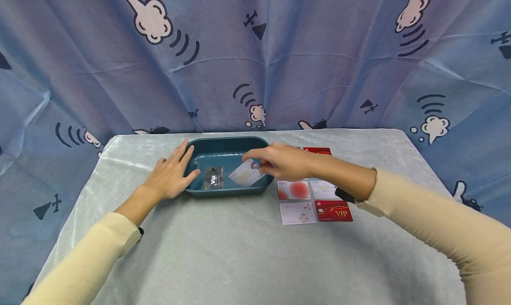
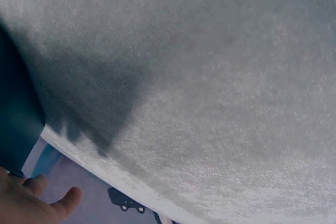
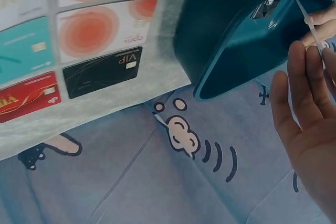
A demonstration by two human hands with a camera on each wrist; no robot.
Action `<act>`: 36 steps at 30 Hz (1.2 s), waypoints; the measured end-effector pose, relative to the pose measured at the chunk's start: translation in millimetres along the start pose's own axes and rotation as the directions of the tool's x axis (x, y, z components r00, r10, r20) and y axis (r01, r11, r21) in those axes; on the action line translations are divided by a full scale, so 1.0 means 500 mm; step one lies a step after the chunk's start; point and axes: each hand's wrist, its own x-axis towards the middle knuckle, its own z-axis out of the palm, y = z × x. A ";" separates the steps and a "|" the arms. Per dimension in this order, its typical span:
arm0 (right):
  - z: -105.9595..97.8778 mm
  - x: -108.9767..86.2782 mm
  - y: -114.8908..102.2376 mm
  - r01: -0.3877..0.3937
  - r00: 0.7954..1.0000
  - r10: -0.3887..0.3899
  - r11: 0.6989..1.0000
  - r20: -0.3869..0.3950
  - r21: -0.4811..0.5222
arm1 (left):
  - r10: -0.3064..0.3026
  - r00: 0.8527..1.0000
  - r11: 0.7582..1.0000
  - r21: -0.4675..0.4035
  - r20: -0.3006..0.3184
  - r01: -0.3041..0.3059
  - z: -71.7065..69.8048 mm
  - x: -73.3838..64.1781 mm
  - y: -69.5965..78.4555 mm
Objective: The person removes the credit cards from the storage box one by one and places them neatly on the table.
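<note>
My right hand [image 1: 285, 161] pinches a white card [image 1: 246, 173] between thumb and fingers, tilted over the right part of a dark teal tray [image 1: 227, 192]. In the right wrist view the card shows nearly edge-on at the fingertips. A dark grey card marked "Vip" [image 1: 214, 178] lies in the tray. At the tray's left end, my left hand [image 1: 169, 174] rests against the rim, its fingers spread and its thumb reaching over the edge. Only some of its fingers show at the lower left corner of the left wrist view.
Right of the tray, cards lie in rows, among them a red VIP card [image 1: 333, 211], a pale card [image 1: 297, 213] and a card with a red circle [image 1: 293, 190]. The right forearm covers part of them. A black card [image 3: 102, 72] lies near the table's far edge. A patterned curtain [image 1: 223, 65] hangs behind.
</note>
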 end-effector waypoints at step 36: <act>0.052 -0.194 0.017 -0.209 0.975 0.223 0.925 -0.007 0.316 | -0.003 1.000 1.000 0.004 -0.005 0.003 0.002 0.000 0.000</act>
